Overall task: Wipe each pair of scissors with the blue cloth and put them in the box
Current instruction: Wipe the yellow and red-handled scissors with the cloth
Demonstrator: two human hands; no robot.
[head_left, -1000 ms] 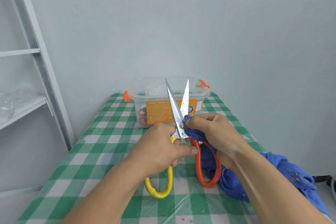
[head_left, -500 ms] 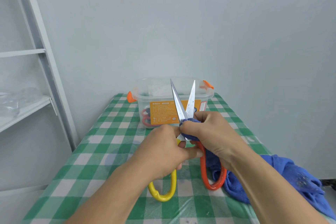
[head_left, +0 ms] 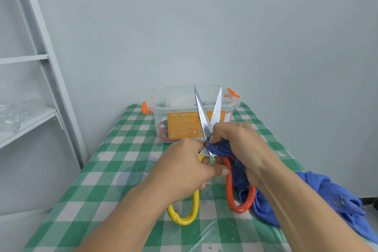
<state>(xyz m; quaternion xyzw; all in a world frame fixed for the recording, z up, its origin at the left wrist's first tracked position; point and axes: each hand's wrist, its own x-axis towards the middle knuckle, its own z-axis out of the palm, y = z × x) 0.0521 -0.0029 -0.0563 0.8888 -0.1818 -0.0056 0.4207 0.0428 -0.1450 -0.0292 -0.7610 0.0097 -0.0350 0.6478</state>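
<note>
Centre of frame: the scissors (head_left: 201, 112), blades parted and pointing up, stood in front of the clear box (head_left: 163, 98) above the checked desk (head_left: 114, 155). The left hand (head_left: 184, 172) gripped them below the pivot. The right hand (head_left: 239, 145) pinched the blue cloth (head_left: 219, 147) around the blade base. Judged rigid, sharp and slick, so safest held by the coated handle loops (head_left: 184, 221).

An orange label (head_left: 184, 124) faces us on the front of the box (head_left: 157, 108), "M&G" readable at its top left, smaller print too blurred.
</note>
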